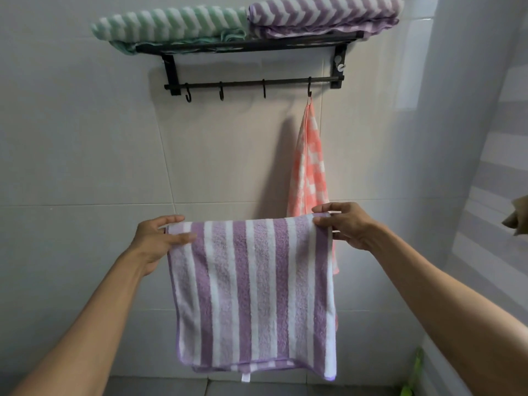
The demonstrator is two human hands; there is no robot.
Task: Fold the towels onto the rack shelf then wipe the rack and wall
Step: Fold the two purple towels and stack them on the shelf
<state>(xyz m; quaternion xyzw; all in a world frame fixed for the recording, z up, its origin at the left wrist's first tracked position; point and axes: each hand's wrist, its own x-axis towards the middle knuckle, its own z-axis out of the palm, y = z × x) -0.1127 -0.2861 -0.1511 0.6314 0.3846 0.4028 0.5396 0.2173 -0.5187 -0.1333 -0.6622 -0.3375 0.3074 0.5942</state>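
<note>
A purple-and-white striped towel hangs doubled over in front of me, its fold at the top. My left hand pinches its top left corner and my right hand pinches its top right corner. Above, a black rack is fixed to the tiled wall. On its shelf lie a folded green-and-white towel at the left and a folded purple-and-white zigzag towel at the right. A pink checked cloth hangs from the rightmost hook of the rack's lower bar.
Three other hooks on the bar are bare. A side wall closes the corner at the right. Something green stands low in that corner. A tan object pokes in at the right edge.
</note>
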